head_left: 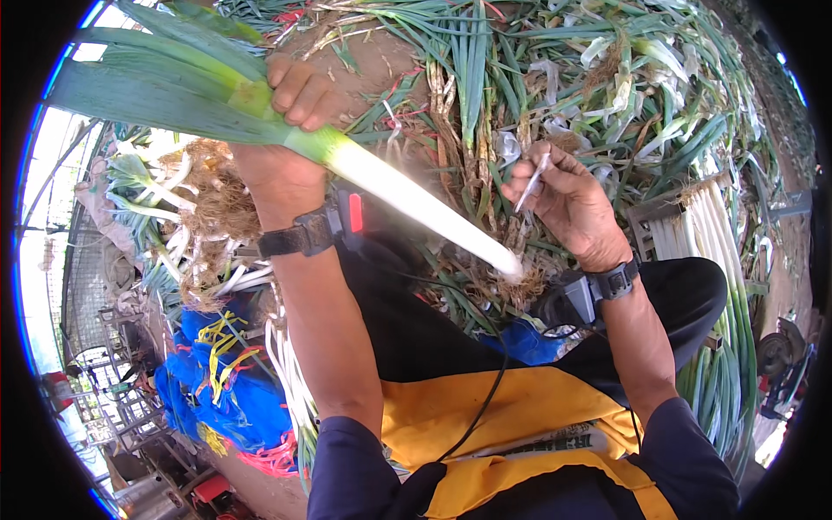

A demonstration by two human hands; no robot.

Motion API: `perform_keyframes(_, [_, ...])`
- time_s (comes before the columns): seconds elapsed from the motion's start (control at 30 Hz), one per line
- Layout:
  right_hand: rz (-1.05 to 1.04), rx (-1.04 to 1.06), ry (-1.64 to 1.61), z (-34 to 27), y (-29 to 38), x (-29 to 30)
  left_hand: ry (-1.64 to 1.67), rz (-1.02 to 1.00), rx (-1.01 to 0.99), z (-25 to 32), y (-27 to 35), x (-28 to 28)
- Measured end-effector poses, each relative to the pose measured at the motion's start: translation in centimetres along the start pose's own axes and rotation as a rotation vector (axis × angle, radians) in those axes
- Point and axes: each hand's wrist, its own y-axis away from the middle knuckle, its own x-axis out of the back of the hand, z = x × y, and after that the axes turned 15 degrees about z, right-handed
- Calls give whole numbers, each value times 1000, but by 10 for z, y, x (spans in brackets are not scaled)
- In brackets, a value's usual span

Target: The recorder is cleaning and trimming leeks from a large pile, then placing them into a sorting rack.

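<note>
My left hand (302, 104) grips a large leek (416, 201) where the green leaves meet the white shaft. The leek slants down to the right, its leaves fanning out at the upper left. Its rooted end (523, 286) hangs just below my right hand (562, 201). Between the thumb and fingers of that hand is a thin whitish strip (534, 182), perhaps a peeled leaf sheath or a small tool. A gap separates my right hand from the leek shaft. Each wrist wears a strapped device.
Leek trimmings (604, 84) cover the ground ahead. Clean white leeks (708, 247) lie on a rack at right; unpeeled leeks with roots (208, 208) are heaped at left. Blue sheeting (221, 383) bears yellow and pink ties. A black cable (497, 383) crosses my yellow apron (481, 403).
</note>
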Motion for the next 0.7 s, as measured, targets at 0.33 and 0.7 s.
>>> perform_keyframes(0.33, [-177,567,1166,-2,39,45,-7,107,-80,2,3,-7])
perform_keyframes(0.7, [-198,649,1117,27,44,37,102,17,9,4,0,-1])
